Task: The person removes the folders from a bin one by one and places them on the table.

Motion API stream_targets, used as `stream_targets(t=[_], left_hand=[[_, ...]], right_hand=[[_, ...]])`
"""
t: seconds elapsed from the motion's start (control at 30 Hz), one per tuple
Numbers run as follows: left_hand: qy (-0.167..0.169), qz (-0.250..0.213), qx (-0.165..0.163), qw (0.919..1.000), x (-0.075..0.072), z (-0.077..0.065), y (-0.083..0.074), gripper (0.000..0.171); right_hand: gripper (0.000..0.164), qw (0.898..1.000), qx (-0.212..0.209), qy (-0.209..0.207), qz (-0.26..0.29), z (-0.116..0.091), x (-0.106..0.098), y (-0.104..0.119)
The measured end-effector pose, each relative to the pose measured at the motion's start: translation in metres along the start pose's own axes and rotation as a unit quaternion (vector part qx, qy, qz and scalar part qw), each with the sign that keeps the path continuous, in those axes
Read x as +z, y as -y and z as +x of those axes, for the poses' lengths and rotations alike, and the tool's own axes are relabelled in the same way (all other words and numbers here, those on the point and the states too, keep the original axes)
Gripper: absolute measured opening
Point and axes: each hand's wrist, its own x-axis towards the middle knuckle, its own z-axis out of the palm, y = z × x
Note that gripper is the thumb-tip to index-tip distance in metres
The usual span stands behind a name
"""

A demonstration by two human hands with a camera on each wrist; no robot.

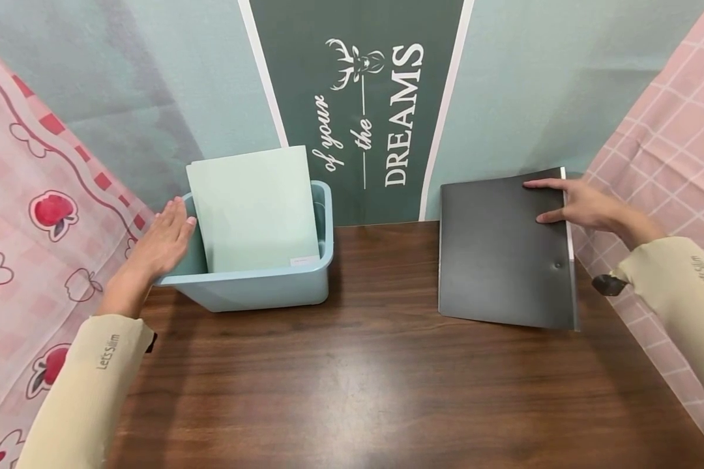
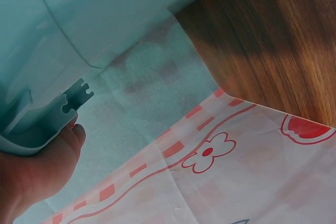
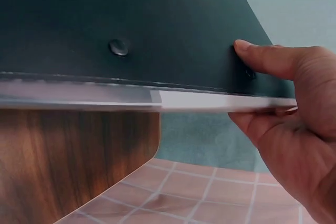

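A black file folder (image 1: 501, 254) is at the right side of the table, with a clear spine strip and a small round stud near its right edge. My right hand (image 1: 592, 205) pinches that edge, its thumb (image 3: 268, 59) on the black cover and other fingers beneath the spine. At the left stands a light blue plastic bin (image 1: 258, 290) holding pale green folders (image 1: 255, 208) upright, leaning back, with a white label low on the front one. Against the bin's left rim rests my left hand (image 1: 161, 241), fingers straight; the left wrist view hides most of them.
The brown wooden table (image 1: 358, 378) runs beneath everything. A green and blue printed cloth (image 1: 364, 98) hangs behind it. Pink patterned cloths close in both sides, one with fruit prints (image 1: 53, 215) at left, one with a white grid (image 1: 657, 150) at right.
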Motion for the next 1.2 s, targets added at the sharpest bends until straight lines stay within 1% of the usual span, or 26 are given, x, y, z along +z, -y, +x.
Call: stream_targets(t=[0.23, 0.4, 0.5, 0.67, 0.77, 0.97, 1.2], left_hand=[[0.002, -0.001, -0.004, 1.0000, 0.001, -0.001, -0.001, 0.073], [0.011, -0.006, -0.014, 0.9998, 0.001, -0.001, -0.004, 0.074], [0.015, -0.006, -0.018, 0.9997, 0.002, -0.001, -0.005, 0.074], [0.012, -0.001, -0.018, 0.9998, 0.003, -0.001, -0.005, 0.073], [0.012, 0.001, -0.020, 0.9997, 0.004, -0.001, -0.004, 0.073], [0.007, -0.002, -0.021, 0.9998, 0.004, -0.002, -0.005, 0.072], [-0.002, 0.000, -0.019, 0.9998, 0.004, -0.003, -0.005, 0.071]], right_hand=[[0.086, 1.000, 0.014, 0.024, -0.002, 0.006, 0.007, -0.013], [0.087, 0.999, 0.018, 0.040, 0.005, 0.006, 0.013, -0.026], [0.087, 0.999, 0.010, 0.035, -0.010, 0.006, 0.015, -0.032], [0.088, 0.997, -0.019, 0.005, -0.069, 0.009, 0.021, -0.041], [0.089, 0.995, -0.031, -0.002, -0.093, 0.010, 0.024, -0.046], [0.090, 0.993, -0.032, 0.009, -0.112, 0.010, 0.027, -0.057], [0.087, 0.992, -0.038, 0.010, -0.122, 0.013, 0.029, -0.068]])
